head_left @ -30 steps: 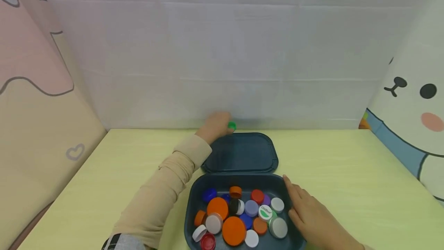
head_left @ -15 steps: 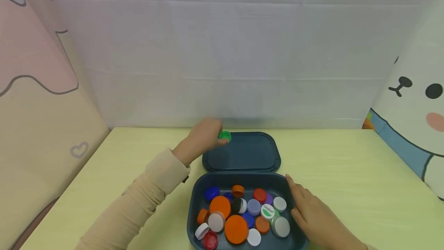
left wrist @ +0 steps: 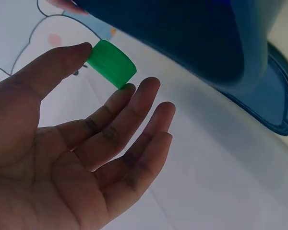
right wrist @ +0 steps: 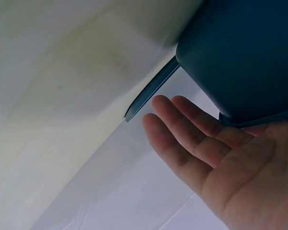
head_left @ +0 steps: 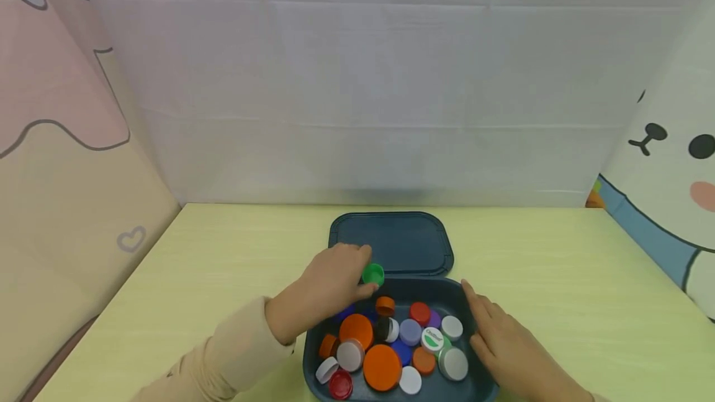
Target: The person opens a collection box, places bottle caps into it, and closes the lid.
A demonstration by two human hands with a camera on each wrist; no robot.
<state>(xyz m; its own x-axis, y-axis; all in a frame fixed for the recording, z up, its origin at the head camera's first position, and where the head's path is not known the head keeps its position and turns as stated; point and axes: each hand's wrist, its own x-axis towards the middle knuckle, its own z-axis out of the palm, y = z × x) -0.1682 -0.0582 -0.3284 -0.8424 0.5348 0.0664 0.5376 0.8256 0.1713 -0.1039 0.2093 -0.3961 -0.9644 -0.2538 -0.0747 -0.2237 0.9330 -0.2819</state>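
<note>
Between thumb and fingertips, my left hand [head_left: 326, 287] pinches a green bottle cap [head_left: 373, 274] above the far left edge of a dark blue box [head_left: 310, 352]. The left wrist view shows the cap [left wrist: 111, 64] held on its side by thumb and forefinger, the other fingers loosely bent. Inside the box lie several caps, among them a big orange cap [head_left: 382, 367], a red cap [head_left: 420, 313] and a white cap [head_left: 410, 380]. My right hand [head_left: 514, 346] rests against the box's right side, fingers fairly straight and extended along its wall [right wrist: 201, 91].
A dark blue lid [head_left: 396, 241] lies flat right behind the box. The yellow table top [head_left: 240, 234] stretches to both sides. A white sheet [head_left: 380, 98] stands upright at the back, with printed cloth panels [head_left: 61, 203] at left and right.
My left hand has come back from the table's far edge toward me, carrying the green cap over the lid to the box's far edge. My right hand has stayed on the box's side.
</note>
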